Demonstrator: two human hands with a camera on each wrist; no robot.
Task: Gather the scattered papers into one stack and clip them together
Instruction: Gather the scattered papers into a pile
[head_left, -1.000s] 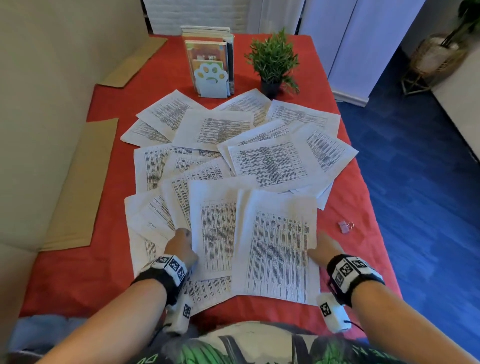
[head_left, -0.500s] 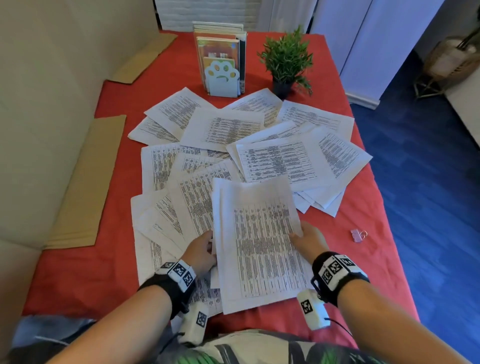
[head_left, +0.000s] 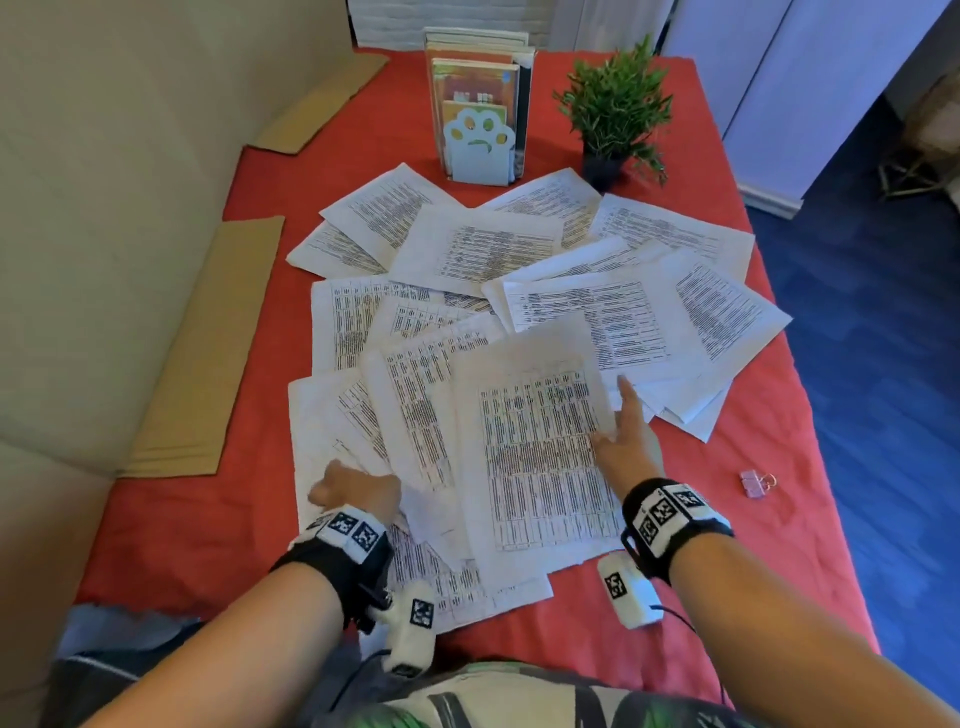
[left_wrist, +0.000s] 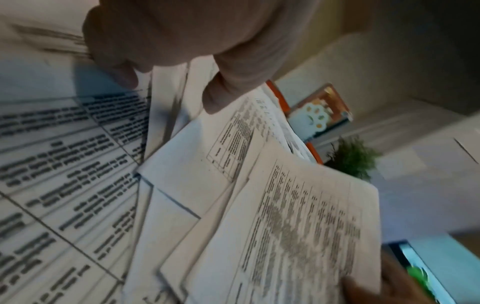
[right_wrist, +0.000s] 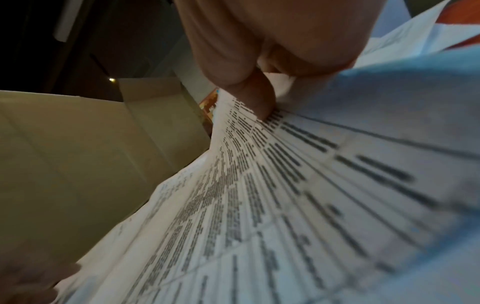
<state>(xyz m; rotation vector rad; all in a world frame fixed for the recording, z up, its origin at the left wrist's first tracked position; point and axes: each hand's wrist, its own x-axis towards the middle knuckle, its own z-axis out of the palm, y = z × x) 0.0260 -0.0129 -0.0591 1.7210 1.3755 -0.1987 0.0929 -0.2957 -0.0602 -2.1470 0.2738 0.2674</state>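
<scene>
Printed papers (head_left: 519, 249) lie fanned and overlapping on the red table (head_left: 171, 530). My right hand (head_left: 623, 441) pinches the right edge of the nearest top sheet (head_left: 535, 457). The thumb (right_wrist: 259, 102) presses on the print and the index finger points forward along the edge. That sheet lies over a neighbouring one and its far end is lifted. My left hand (head_left: 353, 488) is curled at the left of the near papers. In the left wrist view sheet edges (left_wrist: 168, 92) pass between its thumb and fingers. A small pink binder clip (head_left: 756, 483) sits alone on the cloth to the right.
At the back stand a book rack with a paw-shaped bookend (head_left: 480, 140) and a small potted plant (head_left: 618, 114). Cardboard strips (head_left: 208, 353) lie along the left beside a beige wall. The table's right edge drops to blue floor (head_left: 883, 364).
The right hand slid its sheet left onto the neighbouring sheet, then moved forward along the right edge. The left hand drew back to the left and curled.
</scene>
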